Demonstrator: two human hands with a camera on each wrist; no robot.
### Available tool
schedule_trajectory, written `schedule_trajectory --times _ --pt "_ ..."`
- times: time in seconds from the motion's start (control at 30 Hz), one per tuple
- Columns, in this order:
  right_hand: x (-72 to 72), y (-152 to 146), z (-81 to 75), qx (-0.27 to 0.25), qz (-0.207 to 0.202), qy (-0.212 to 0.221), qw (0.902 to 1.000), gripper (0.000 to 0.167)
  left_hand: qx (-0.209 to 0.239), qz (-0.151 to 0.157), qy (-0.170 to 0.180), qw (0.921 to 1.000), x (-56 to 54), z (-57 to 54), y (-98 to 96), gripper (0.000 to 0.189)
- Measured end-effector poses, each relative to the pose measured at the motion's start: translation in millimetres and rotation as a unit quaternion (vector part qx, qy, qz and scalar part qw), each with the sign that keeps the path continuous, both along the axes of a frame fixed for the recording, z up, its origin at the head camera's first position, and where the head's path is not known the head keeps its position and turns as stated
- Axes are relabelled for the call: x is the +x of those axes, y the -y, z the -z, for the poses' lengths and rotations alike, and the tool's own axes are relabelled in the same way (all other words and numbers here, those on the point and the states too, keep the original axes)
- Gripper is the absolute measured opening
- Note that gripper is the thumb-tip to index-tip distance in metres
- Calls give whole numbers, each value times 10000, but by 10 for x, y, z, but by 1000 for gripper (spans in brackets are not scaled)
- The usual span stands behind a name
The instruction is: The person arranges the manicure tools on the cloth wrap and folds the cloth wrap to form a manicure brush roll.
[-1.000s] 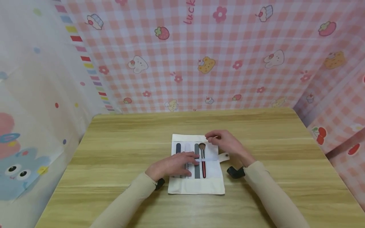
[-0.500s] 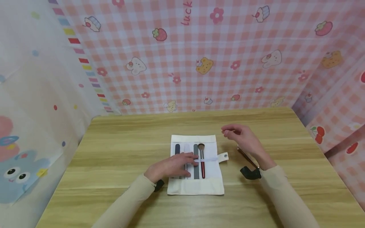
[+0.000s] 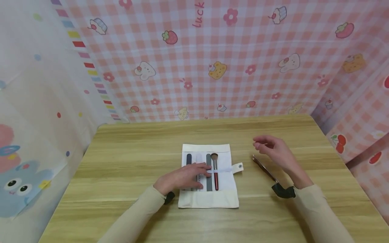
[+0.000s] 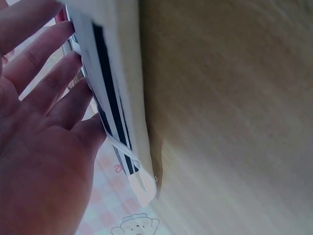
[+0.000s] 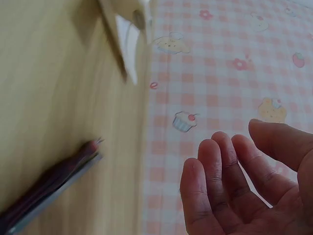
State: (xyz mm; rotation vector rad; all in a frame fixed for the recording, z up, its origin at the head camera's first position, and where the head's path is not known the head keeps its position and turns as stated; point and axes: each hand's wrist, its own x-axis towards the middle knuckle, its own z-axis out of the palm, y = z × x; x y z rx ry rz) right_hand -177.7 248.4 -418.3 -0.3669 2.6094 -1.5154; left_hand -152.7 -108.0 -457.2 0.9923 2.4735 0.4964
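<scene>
A white fabric roll-up pouch point(image 3: 209, 201) lies unrolled on the table. Under its elastic band sit a makeup brush point(image 3: 216, 180) with a red handle, a grey strip point(image 3: 209, 182) like a nail file, a dark strip point(image 3: 189, 159) and a pale piece. My left hand point(image 3: 182, 177) rests over these with fingers extended, partly hiding them; the left wrist view has its fingertips along the pouch's contents. My right hand point(image 3: 275, 152) hovers right of the pouch, fingers loosely bent and holding nothing. Below it lies a slim dark-brown and silver tool point(image 3: 265, 168), its kind unclear.
The pouch's snap tab point(image 3: 238, 167) sticks out to the right, toward the slim tool. Behind the wooden table point(image 3: 139, 141) hangs a pink checked cloth point(image 3: 194, 50), with a white patterned cloth point(image 3: 45, 84) at the left. A black wrist mount point(image 3: 283, 191) hangs under the right wrist.
My right hand has moved right, away from the pouch's upper corner, and the slim tool has come into view beneath it. My left hand stays on the pouch.
</scene>
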Motion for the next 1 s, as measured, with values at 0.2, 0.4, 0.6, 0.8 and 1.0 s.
schedule_trajectory --times 0.2,0.4,0.6,0.8,1.0 --pt "37 -99 65 507 33 -5 9987 43 -16 -46 100 9999 5 -6 -8 47" --pt "32 -205 154 751 -41 -19 9972 39 -24 6 30 10000 -3 -7 -22 46" --pt "31 -305 235 922 -229 121 9954 34 -60 -4 22 10000 -2 -23 -26 47" --pt "33 -354 307 1155 -436 411 9915 35 -42 18 -3 10000 3 -23 -21 46" --pt "39 -345 347 1173 -561 427 9906 35 -31 -9 21 10000 -8 -20 -21 46"
